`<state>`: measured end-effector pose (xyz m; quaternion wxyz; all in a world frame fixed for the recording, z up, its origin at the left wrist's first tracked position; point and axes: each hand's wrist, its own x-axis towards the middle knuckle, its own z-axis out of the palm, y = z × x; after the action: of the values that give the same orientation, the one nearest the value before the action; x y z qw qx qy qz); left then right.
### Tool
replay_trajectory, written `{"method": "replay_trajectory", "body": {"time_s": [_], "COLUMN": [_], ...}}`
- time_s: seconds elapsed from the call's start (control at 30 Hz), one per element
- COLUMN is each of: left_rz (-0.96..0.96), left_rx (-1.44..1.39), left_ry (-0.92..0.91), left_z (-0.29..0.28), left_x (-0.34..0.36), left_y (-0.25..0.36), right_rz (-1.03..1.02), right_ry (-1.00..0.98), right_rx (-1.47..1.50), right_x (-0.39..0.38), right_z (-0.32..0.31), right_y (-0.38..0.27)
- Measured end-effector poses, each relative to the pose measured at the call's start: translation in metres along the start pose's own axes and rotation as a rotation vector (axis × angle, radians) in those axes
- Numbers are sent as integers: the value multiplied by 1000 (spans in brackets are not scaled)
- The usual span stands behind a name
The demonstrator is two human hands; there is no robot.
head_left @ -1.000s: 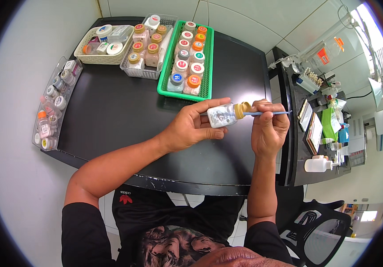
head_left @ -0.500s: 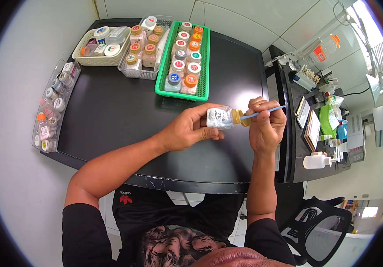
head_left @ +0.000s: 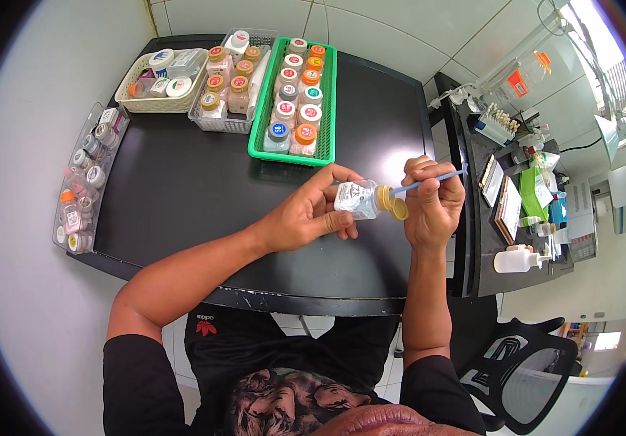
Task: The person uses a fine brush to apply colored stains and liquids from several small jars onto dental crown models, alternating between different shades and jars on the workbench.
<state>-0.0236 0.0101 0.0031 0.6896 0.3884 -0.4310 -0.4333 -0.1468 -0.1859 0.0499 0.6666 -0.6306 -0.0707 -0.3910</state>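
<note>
I see the left hand [head_left: 302, 218] with its fingers [head_left: 338, 173] clamped around a clear, boxy bottle [head_left: 355, 200], whitish-fronted, tipped sideways above the black bench [head_left: 182, 196], yellow flip cap [head_left: 399, 210] open; the right hand [head_left: 433, 211] pinches a blue stick [head_left: 431, 179] beside it.

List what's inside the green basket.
The green basket holds two rows of lidded bottles, some with orange caps. They hide the basket floor directly beneath them.
</note>
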Motion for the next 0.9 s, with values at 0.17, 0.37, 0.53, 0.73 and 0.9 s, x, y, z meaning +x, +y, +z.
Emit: {"method": "replay_trajectory", "body": {"time_s": [0.17, 0.37, 0.53, 0.73, 0.9], "left_rz": [-22, 37, 56, 79, 43], "left_rx": [-62, -121, -183, -211, -226], "left_ry": [-45, -6, 35, 24, 17], "left_z": [-6, -8, -10, -11, -12], "left_x": [2, 7, 7, 7, 5], "left_y": [-5, -10, -9, -9, -11], "right_rz": [-10, -4, 2, 67, 79], "right_ry": [-34, -2, 8, -46, -5], "right_rx": [-5, 38, 85, 146, 213], "right_x": [0, -2, -5, -4, -2], "right_z": [-5, -6, -5, -16, -7], "right_y": [1, 4, 8, 9, 6]}}
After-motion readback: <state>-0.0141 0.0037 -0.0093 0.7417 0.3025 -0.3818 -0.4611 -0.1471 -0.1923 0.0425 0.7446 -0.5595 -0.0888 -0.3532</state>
